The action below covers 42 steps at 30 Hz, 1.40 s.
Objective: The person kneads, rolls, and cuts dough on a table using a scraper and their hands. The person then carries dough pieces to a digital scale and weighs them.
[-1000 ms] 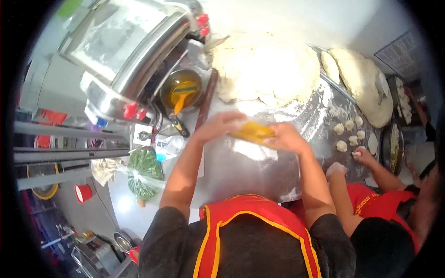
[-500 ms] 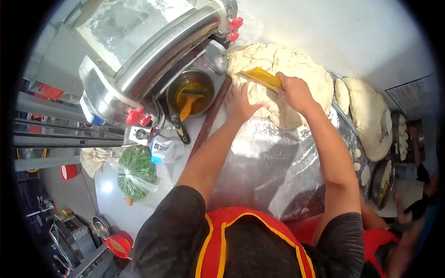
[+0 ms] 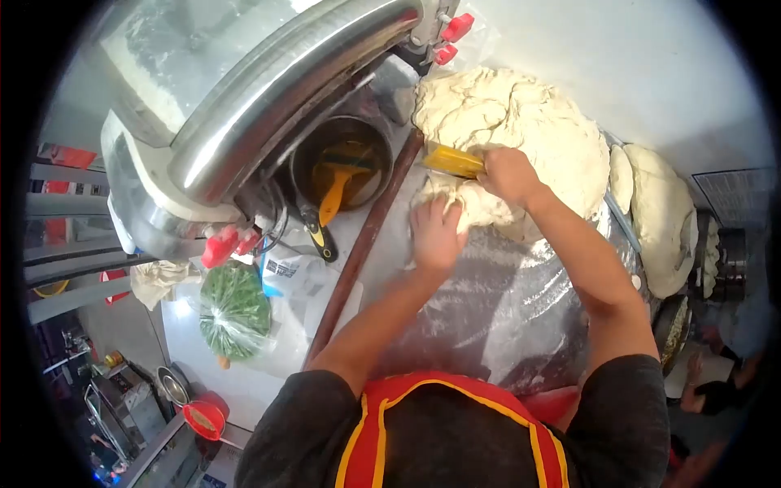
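Note:
A large mass of pale dough (image 3: 537, 122) lies on the floured worktop (image 3: 496, 309). My right hand (image 3: 511, 175) is closed around a yellow dough scraper (image 3: 453, 161), whose blade is at the near left part of the dough. Just below the scraper, a smaller lobe of dough (image 3: 480, 202) bulges toward me. My left hand (image 3: 439, 236) grips the left end of this lobe, its fingers pressed into the dough. Whether the lobe is fully apart from the large mass I cannot tell.
Left of the dough stand a steel roller machine (image 3: 301, 81) and a pot (image 3: 370, 130) of yellow liquid with an orange brush (image 3: 333, 195). A wooden bar (image 3: 358, 252) edges the worktop. Bagged greens (image 3: 234, 309) lie left; more dough (image 3: 663, 220) lies right.
The scraper has come down toward me along the dough's left side. My left hand has moved nearer to me and now grips a lobe of dough pulled out from the mass.

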Each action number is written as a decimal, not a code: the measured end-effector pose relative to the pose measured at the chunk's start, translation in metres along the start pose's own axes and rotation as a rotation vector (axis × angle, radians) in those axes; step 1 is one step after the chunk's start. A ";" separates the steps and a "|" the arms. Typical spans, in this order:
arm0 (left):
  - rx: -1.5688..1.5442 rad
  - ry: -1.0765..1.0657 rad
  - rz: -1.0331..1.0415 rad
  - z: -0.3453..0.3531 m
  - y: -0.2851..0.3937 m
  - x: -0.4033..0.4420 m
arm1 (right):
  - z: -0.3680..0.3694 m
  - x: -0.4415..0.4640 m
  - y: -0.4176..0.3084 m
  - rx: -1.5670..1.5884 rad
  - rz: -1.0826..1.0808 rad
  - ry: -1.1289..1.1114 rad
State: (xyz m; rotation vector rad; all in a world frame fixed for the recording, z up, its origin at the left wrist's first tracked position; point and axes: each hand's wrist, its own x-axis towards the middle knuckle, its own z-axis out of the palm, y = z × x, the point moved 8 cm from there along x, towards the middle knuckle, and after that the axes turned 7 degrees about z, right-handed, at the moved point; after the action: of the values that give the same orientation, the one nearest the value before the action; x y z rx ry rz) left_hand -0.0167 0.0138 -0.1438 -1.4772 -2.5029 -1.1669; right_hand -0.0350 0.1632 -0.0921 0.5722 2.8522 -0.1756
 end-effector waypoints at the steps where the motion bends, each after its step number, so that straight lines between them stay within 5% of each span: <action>1: 0.016 0.003 -0.007 0.005 0.006 -0.008 | 0.003 -0.001 0.000 0.024 0.001 0.019; 6: -0.027 -0.133 0.131 -0.012 0.095 -0.083 | 0.007 -0.023 -0.003 0.086 -0.054 0.131; 7: -0.230 -0.593 -0.040 -0.005 0.091 -0.078 | 0.002 -0.031 0.000 0.115 -0.040 0.116; 10: -0.306 -0.046 0.100 -0.039 0.044 -0.088 | -0.042 -0.081 0.018 0.291 -0.060 0.238; 11: -0.253 -0.041 0.070 -0.056 0.035 -0.079 | -0.048 -0.093 0.033 0.321 0.080 0.162; 14: -0.124 -0.093 0.063 -0.078 0.034 -0.036 | -0.095 -0.124 0.066 0.756 0.109 0.405; 19: -0.069 -0.272 0.343 -0.010 0.094 0.010 | -0.102 -0.133 0.066 -0.037 0.130 0.047; 22: 0.069 -0.441 0.410 0.036 0.120 0.025 | -0.068 -0.126 0.090 -0.142 0.131 -0.071; 28: 0.279 -0.695 0.391 0.083 0.124 0.032 | -0.014 -0.118 0.107 0.049 0.227 0.045; 29: 0.288 -0.732 0.389 0.086 0.124 0.033 | -0.028 -0.122 0.093 0.161 0.123 0.229; 32: 0.247 -0.763 0.361 0.104 0.120 0.036 | 0.014 -0.102 0.112 0.038 0.188 0.045; 35: 0.382 -0.885 0.344 0.117 0.122 0.038 | 0.021 -0.100 0.107 0.026 0.227 0.086; 42: 0.325 -0.707 0.497 0.102 0.132 -0.006 | 0.047 -0.135 0.093 -0.037 0.257 0.192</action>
State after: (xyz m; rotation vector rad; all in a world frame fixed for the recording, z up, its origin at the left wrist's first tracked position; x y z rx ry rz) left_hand 0.1216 0.1072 -0.1415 -2.4940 -2.2334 -0.1557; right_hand 0.1320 0.1915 -0.1112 0.9881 2.9187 -0.0250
